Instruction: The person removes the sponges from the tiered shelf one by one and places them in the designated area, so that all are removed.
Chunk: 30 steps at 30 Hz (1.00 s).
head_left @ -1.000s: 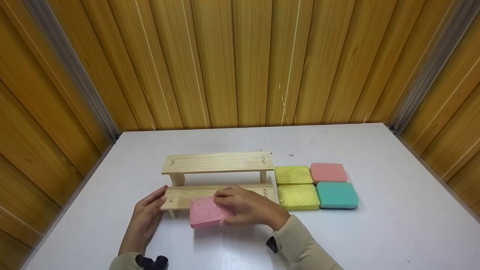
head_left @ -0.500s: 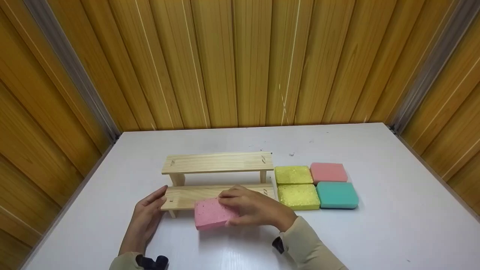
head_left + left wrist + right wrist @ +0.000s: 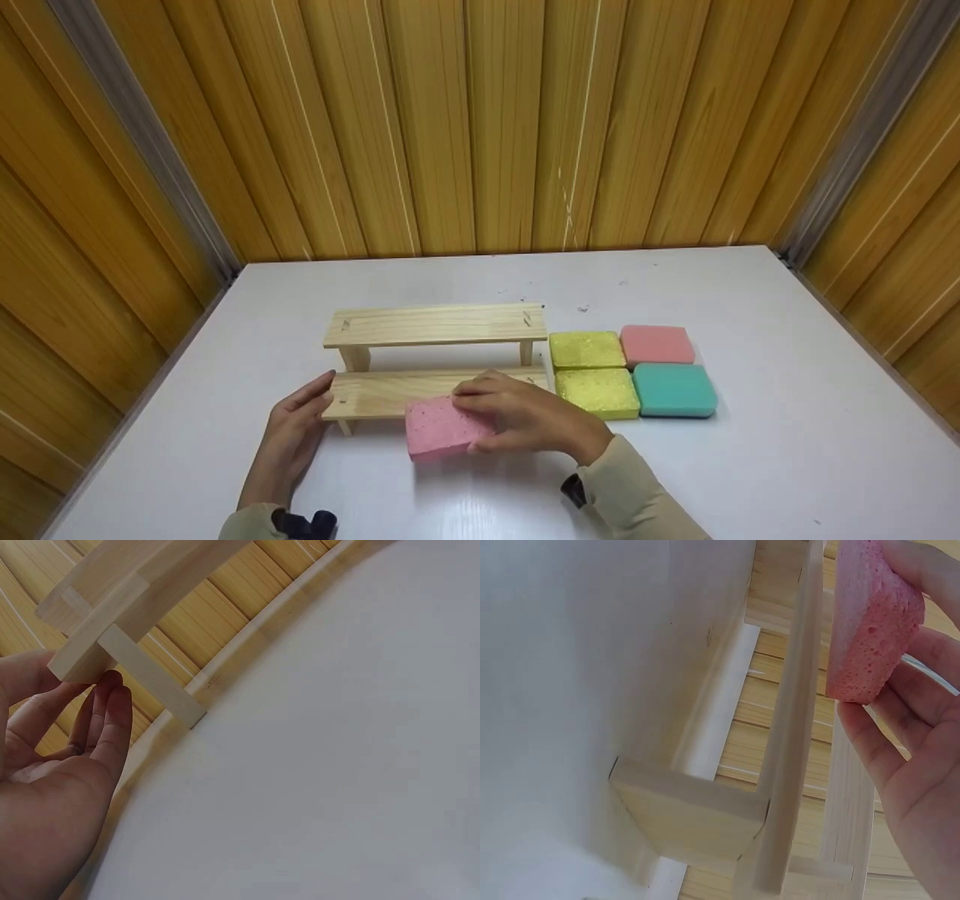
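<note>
A two-tier wooden stand (image 3: 375, 391) occupies the middle of the head view, with a lower front board and a higher back one. At the lower board's left end, my left hand (image 3: 295, 431) grips the corner; the left wrist view has the fingers (image 3: 112, 716) curled at the board's end, beside a leg. My right hand (image 3: 532, 421) holds a pink sponge (image 3: 444, 426) by its right side, in front of and just above the lower board's front edge. In the right wrist view the sponge (image 3: 874, 622) is pinched between thumb and fingers, its porous side showing.
Right of the stand, two yellow sponges (image 3: 598, 393) lie one behind the other. Beside them are a salmon-pink sponge (image 3: 658, 344) and a green one (image 3: 675, 390). All rest on a white table (image 3: 787, 420). Wood-patterned panels (image 3: 495, 127) rise behind it.
My right hand has slid to the right with the pink sponge, along the front of the lower board. The left hand and the stand have stayed put.
</note>
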Each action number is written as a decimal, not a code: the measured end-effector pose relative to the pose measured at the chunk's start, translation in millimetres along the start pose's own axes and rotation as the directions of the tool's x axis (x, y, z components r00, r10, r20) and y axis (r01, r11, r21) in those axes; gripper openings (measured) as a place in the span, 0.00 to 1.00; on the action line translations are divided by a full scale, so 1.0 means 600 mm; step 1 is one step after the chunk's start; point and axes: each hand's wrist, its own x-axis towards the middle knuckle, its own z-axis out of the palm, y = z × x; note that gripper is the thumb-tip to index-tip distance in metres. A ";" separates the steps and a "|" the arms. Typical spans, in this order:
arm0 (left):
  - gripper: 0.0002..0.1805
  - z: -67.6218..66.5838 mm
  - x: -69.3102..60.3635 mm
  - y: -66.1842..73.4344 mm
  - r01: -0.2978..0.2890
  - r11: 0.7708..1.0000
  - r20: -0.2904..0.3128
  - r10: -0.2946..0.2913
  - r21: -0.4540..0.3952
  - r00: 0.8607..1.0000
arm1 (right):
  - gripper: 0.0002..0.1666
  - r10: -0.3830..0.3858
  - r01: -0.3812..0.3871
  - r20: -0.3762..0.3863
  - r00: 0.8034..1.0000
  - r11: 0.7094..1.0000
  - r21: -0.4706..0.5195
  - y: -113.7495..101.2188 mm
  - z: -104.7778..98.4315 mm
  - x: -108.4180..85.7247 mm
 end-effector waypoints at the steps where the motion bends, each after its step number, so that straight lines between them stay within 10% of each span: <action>1: 0.30 0.000 0.000 0.000 0.002 1.000 -0.001 -0.002 0.002 1.000 | 0.33 0.004 -0.004 0.000 1.000 1.000 0.002 0.001 -0.001 -0.003; 30: 0.30 0.001 0.000 0.001 0.004 1.000 -0.004 -0.004 -0.026 1.000 | 0.32 -0.060 0.062 -0.114 0.992 0.998 0.014 0.040 -0.023 -0.077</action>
